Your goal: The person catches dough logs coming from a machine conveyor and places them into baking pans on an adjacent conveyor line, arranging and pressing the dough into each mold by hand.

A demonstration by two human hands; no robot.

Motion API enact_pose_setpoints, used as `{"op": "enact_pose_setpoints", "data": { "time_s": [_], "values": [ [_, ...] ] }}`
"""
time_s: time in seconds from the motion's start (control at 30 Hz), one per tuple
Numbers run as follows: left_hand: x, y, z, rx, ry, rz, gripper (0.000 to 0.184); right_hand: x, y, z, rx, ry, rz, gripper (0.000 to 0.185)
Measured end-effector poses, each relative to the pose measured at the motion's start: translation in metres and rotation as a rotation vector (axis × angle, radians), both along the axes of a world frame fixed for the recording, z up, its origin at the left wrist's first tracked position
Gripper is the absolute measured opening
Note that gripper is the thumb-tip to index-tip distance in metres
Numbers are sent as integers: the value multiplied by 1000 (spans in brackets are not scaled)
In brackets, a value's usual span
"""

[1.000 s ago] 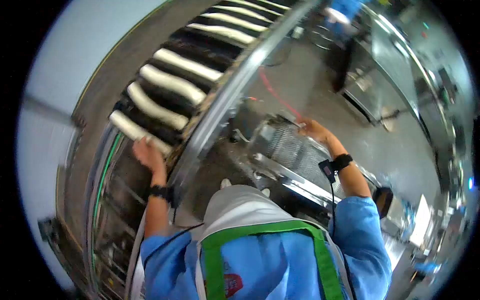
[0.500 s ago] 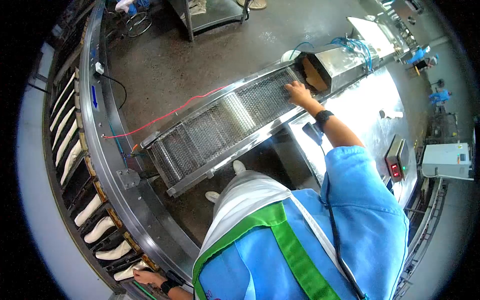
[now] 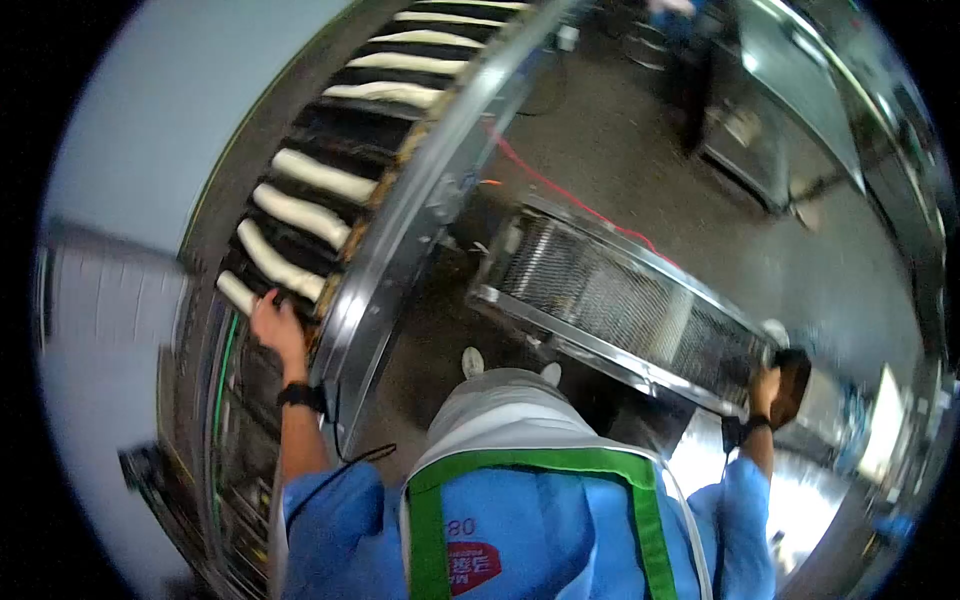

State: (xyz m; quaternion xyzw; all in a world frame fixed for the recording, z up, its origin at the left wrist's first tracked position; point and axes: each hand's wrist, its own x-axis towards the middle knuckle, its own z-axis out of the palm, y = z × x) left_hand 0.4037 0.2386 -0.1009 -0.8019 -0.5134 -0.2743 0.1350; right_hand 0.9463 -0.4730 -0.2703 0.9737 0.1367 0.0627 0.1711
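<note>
My left hand [image 3: 278,328] is at the nearest dough strip [image 3: 236,293] on the dark tray line, with its fingers closed around the strip's right end and covering it. More pale dough strips [image 3: 275,258] lie beyond it in separate dark troughs. Far to the right, my right hand [image 3: 764,388] is over the end of the mesh conveyor [image 3: 610,295], beside the dark opening of a metal hood [image 3: 795,388]. Its fingers are blurred, and whether they touch the mesh is unclear.
A steel rail [image 3: 415,200] runs between the trays and the floor. A red cord [image 3: 560,190] stretches along the mesh conveyor's far side. A steel table [image 3: 800,100] stands at upper right, and a bright metal worktop [image 3: 700,460] lies below my right arm.
The view has swung toward the tray line, so the trays sit more centrally and the mesh conveyor slants the other way. My left hand stays at the nearest dough strip; my right stays by the hood.
</note>
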Motion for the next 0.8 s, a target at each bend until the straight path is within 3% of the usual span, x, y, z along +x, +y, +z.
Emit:
{"op": "enact_pose_setpoints", "data": {
  "time_s": [0.03, 0.07, 0.1, 0.13, 0.2, 0.23, 0.3, 0.33, 0.47, 0.57, 0.63, 0.7, 0.73, 0.8],
  "values": [
    [15, -1, 3, -40, -55, 34, 25, 8, 29, 35, -98, 259, 53, 21],
    [25, -6, 5, -43, -90, 20, 25, 38, -4, 11, -52, 305, 206, 18],
    [26, 1, 2, -109, -157, 7, 23, 19, 50, 77, 397, 437, -103, 23],
    [25, 4, -5, -94, -180, 15, 24, 33, 59, 102, 400, 421, -58, 23],
    [40, -1, -5, -162, -180, 105, 26, 41, 67, 139, 861, 397, -164, 37],
    [44, 3, -11, -160, -224, 27, 26, 30, 95, 180, 1106, 440, -160, 42],
    [69, -14, -4, -130, -324, -28, 23, -1, 132, 255, 1408, 521, -49, 54],
    [76, -12, -9, -129, -343, -67, 22, -27, 163, 298, 1428, 577, 88, 55],
    [101, -15, -5, -212, -416, -153, 20, -96, 271, 391, 1633, 694, 504, 46],
    [106, -23, 4, -258, -442, -194, 21, -110, 347, 407, 1730, 768, 693, 47],
    [98, -24, 3, -262, -434, -217, 21, -138, 413, 406, 1709, 852, 692, 49],
    [84, -23, -2, -222, -455, -257, 23, -178, 484, 398, 1743, 1153, 757, 36],
    [78, -25, -3, -217, -460, -251, 23, -188, 517, 380, 1669, 1229, 847, 33],
    [68, -32, -1, -261, -451, -195, 24, -214, 556, 347, 1406, 1479, 885, 51]
  ]
}}
